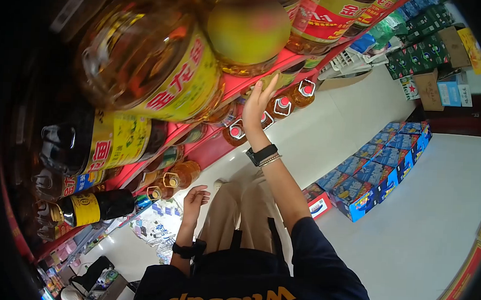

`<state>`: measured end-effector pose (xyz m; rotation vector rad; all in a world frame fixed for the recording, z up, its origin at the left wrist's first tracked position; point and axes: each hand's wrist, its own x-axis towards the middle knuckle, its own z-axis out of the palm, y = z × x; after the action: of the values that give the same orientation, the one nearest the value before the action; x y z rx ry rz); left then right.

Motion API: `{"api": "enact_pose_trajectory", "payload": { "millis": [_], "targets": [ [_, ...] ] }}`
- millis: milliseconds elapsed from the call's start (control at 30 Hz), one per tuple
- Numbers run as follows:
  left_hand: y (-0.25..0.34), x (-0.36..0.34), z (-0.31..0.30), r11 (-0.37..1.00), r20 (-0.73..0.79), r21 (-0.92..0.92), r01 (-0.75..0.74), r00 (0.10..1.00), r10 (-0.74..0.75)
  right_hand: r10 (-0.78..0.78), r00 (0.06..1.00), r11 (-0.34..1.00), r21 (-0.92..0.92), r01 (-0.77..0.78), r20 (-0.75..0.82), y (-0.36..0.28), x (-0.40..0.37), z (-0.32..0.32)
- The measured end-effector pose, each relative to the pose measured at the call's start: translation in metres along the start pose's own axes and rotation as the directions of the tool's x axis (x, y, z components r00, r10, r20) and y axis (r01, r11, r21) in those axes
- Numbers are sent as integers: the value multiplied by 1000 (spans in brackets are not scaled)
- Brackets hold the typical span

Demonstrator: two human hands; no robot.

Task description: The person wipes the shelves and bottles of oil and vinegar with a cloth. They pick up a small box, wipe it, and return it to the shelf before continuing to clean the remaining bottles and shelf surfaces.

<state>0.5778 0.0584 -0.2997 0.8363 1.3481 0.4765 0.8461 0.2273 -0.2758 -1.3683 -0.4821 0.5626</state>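
My right hand (pixel 257 105), a dark watch and a bracelet on its wrist, is raised to the red shelf edge (pixel 238 84). Its fingers are extended and apart beside a bottle on the lower level; contact cannot be made out. Above it are large oil bottles with yellow labels (pixel 176 85) and a red-labelled bottle (pixel 332 17). My left hand (pixel 195 197), a dark band on its wrist, hangs low with loosely bent, parted fingers and holds nothing. Near it stand golden oil bottles (pixel 186 173).
Red-capped oil bottles (pixel 281 106) stand low by the shelf. Dark bottles (pixel 101 207) line the shelf at left. Blue boxes (pixel 379 161) and a red box (pixel 317 202) are on the pale floor (pixel 408 238) at right. Green cartons (pixel 419 58) are stacked at upper right.
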Motion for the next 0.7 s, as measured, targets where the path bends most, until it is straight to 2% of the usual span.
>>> {"api": "enact_pose_trajectory", "payload": {
  "millis": [33, 67, 167, 200, 300, 433, 500, 567, 633, 700],
  "targets": [
    [4, 2, 5, 1000, -2, -2, 0, 1000, 0, -21, 1000, 993, -118, 23, 11, 1, 8, -6],
    [7, 3, 9, 1000, -41, -17, 17, 999, -18, -27, 1000, 999, -33, 27, -1, 3, 19, -10],
    [11, 6, 25, 999, -87, -46, 27, 996, -31, 39, 999, 998, -57, -40, -17, -10, 59, -33],
    [13, 8, 33, 998, -100, -47, 42, 994, -46, 19, 1000, 999, -28, -19, -25, -12, 76, -41],
    [12, 16, 58, 996, -102, -69, 61, 992, -68, -92, 992, 990, -114, 83, -82, 11, 138, -68],
    [3, 26, 86, 994, -77, -77, 73, 994, -79, -174, 981, 965, -213, 154, -80, -10, 185, -95],
    [3, 30, 99, 992, -77, -85, 90, 992, -96, -259, 960, 932, -289, 219, -105, -9, 214, -108],
    [4, 31, 106, 992, -53, -77, 96, 994, -100, -289, 946, 940, -228, 252, -144, -11, 249, -120],
    [6, 31, 108, 993, -54, -77, 88, 994, -93, -408, 891, 885, -329, 331, -201, 11, 300, -141],
    [10, 29, 106, 992, -76, -72, 104, 991, -109, -318, 925, 939, -204, 278, -207, -10, 317, -151]
  ]
}}
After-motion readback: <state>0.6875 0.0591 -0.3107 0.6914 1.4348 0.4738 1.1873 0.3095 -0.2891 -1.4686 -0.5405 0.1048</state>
